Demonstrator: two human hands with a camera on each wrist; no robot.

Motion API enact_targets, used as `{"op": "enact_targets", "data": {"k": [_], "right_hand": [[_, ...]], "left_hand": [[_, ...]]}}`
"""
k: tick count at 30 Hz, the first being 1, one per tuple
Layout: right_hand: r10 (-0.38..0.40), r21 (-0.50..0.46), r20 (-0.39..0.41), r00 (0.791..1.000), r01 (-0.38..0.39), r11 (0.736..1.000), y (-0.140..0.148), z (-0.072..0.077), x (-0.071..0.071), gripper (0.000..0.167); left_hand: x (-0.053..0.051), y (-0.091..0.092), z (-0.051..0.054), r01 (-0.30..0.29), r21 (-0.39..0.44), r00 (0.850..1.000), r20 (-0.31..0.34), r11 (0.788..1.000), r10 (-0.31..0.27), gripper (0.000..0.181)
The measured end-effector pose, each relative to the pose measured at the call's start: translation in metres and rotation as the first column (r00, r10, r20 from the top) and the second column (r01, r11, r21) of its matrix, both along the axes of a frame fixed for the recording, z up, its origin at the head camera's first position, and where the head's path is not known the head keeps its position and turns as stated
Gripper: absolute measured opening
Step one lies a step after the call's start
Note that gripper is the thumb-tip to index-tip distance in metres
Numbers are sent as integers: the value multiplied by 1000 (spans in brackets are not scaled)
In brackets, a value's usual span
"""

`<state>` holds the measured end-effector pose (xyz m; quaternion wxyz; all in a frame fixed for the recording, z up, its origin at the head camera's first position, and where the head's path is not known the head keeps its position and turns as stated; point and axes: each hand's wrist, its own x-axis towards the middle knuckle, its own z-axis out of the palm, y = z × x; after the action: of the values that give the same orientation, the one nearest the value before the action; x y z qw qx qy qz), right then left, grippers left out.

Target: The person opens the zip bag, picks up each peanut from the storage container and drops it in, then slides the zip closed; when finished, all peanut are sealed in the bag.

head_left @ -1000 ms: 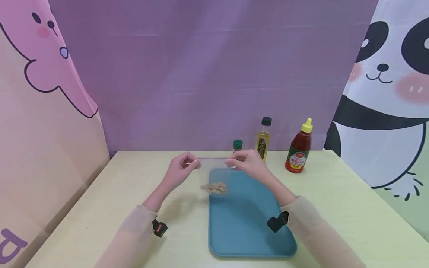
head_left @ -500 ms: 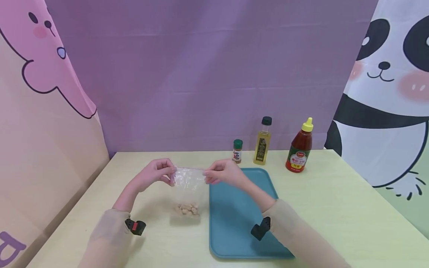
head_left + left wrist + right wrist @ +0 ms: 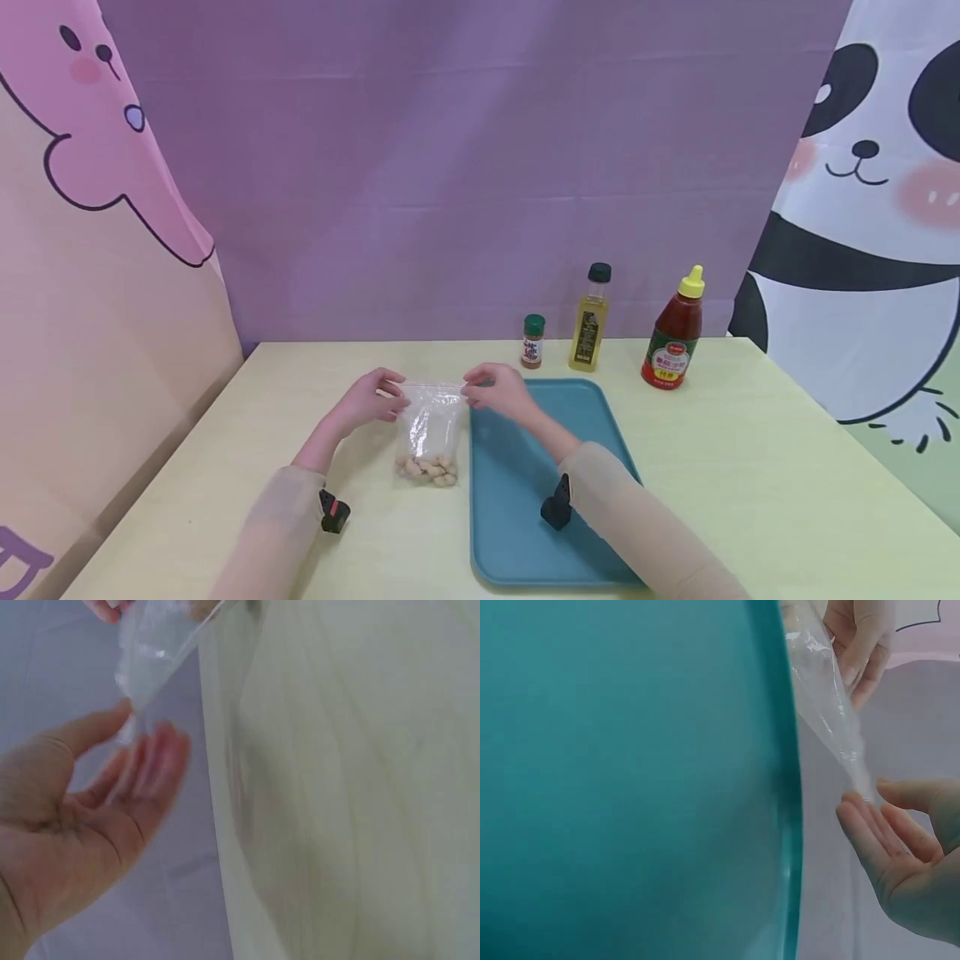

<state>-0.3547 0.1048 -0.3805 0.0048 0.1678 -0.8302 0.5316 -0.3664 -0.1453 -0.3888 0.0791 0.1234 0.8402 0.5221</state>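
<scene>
A clear zip bag (image 3: 432, 421) with pale shelled nuts (image 3: 429, 470) at its bottom is over the table, left of the blue tray (image 3: 551, 483). My left hand (image 3: 375, 395) is at the bag's top left corner. Its thumb touches the plastic in the left wrist view, while the blurred fingers (image 3: 169, 754) stand apart from the thumb. At the top right corner, my right hand (image 3: 495, 390) has the plastic between thumb and fingertips (image 3: 851, 802). In the right wrist view the bag's top slants upward.
Behind the tray stand a small green-capped spice jar (image 3: 532, 342), a tall oil bottle (image 3: 589, 318) and a ketchup bottle (image 3: 672, 333) with a yellow cap. A purple cloth (image 3: 480, 183) hangs along the table's far edge.
Both hands have carried the bag leftward from above the tray to the bare table and lowered it. The left fingers have spread from their pinch.
</scene>
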Motion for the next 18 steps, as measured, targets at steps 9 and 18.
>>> {"op": "enact_targets", "data": {"k": [9,18], "right_hand": [[-55,110,-48,997,60,992,20,-4,-5,25],[-44,189,-213,976,86,978,64,27,3,24]], "left_hand": [[1,-1,-3,-119,-134,989,-101,984,106,33],[12,-14,20,-280,-65,889,-394,958,233,24]]}}
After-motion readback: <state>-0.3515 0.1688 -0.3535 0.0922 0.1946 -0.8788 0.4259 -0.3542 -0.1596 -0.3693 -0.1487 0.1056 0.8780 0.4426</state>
